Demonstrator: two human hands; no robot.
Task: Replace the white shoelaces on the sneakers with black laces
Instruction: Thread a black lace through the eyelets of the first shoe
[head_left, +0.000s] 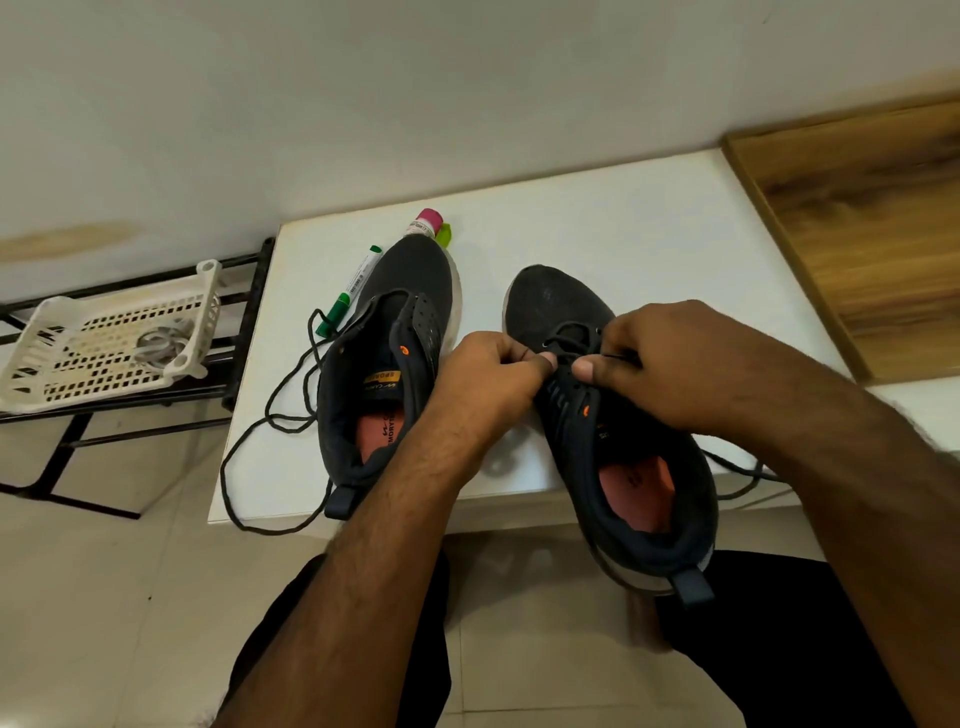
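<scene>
Two dark sneakers with orange insoles sit on a white table (649, 218). The left sneaker (387, 338) lies unlaced, with a loose black lace (270, 415) trailing off its left side over the table edge. The right sneaker (623, 431) hangs partly over the table's front edge, and a black lace (569, 332) crosses its lowest eyelets. My left hand (493, 374) pinches that lace at the eyelets. My right hand (670, 358) pinches the lace from the other side. More of the lace (737, 467) trails out under my right forearm.
A green marker (349, 291) lies beside the left sneaker's toe, with a pink-capped bottle (423, 224) behind it. A white plastic basket (109, 338) holding pale laces rests on a black rack at left. A wooden panel (872, 218) borders the table at right.
</scene>
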